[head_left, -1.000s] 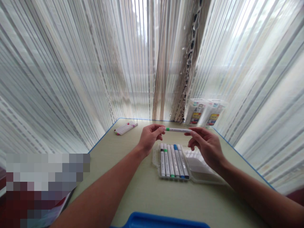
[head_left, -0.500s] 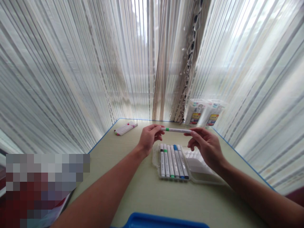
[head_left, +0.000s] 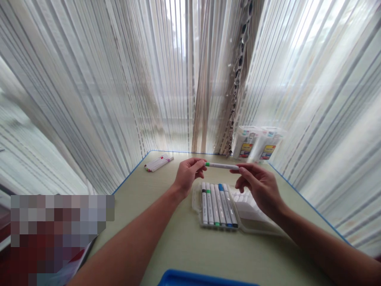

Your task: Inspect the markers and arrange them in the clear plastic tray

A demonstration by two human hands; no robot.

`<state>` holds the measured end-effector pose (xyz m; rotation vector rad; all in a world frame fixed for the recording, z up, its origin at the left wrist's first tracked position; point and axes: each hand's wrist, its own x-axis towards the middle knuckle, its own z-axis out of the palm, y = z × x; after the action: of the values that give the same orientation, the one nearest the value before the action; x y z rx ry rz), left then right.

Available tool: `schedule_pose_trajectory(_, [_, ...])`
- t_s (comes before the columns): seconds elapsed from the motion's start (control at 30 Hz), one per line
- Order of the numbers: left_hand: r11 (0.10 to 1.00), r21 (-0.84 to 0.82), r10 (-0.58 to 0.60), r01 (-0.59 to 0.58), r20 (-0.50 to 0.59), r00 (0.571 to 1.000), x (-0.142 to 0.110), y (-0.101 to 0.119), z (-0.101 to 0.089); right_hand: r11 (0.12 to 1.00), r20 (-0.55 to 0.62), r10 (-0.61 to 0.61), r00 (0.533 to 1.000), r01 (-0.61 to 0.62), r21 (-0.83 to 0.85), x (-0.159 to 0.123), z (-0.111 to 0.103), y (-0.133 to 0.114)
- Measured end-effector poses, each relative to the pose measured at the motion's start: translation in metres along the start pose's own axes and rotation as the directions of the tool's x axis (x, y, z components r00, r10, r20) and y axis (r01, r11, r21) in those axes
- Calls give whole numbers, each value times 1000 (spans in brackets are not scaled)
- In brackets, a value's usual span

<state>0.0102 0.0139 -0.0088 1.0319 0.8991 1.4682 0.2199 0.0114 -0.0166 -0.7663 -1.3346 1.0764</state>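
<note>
A white marker (head_left: pixel 222 165) with a green band near its left end is held level above the table between both hands. My left hand (head_left: pixel 190 173) pinches the end by the green band. The opposite end is pinched by the thumb and fingers of my right hand (head_left: pixel 257 180). Below them lies an open clear plastic case (head_left: pixel 218 228). Several white markers (head_left: pixel 216 206) with black, green and blue bands lie side by side in its left half. Its lid half (head_left: pixel 256 218) is spread to the right, partly covered by my right forearm.
Several loose markers (head_left: pixel 159 163) lie at the back left of the pale green table (head_left: pixel 160 222). Two clear cases (head_left: pixel 257 145) stand upright at the back right. A blue tray edge (head_left: pixel 205 278) shows at the front, with striped curtains (head_left: pixel 166 91) behind.
The marker has shifted slightly in the fingers, its green band now closer to the left fingertips. Both hands keep their pinch, and the view has moved a little.
</note>
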Motion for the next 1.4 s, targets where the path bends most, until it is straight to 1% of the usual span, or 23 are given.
schedule_pose_trajectory(0.23, [1000,-2,0,0,2,1000,1,-1,-1,1000,-1,23,1000,-23,5,-1,-1,-1])
schedule_pose_trajectory(0.43, [1000,-9,-7,7,-3,1000,-1,-1,1,997,-14,7,1000,-8,-75,-3,-1,-1])
schedule_pose_trajectory(0.7, [1000,-6,10,-10,9,1000,1,-5,0,983,-19,4,1000,-8,-181,-4,-5,5])
schedule_pose_trajectory(1.13, [1000,2,7,-7,6,1000,0,-3,1,983,-24,4,1000,-8,-186,-5,-4,1])
schedule_pose_trajectory(1.4, [999,-42,-2,2,7,1000,0,-3,0,988,-55,2,999,-11,-155,-4,-1,-1])
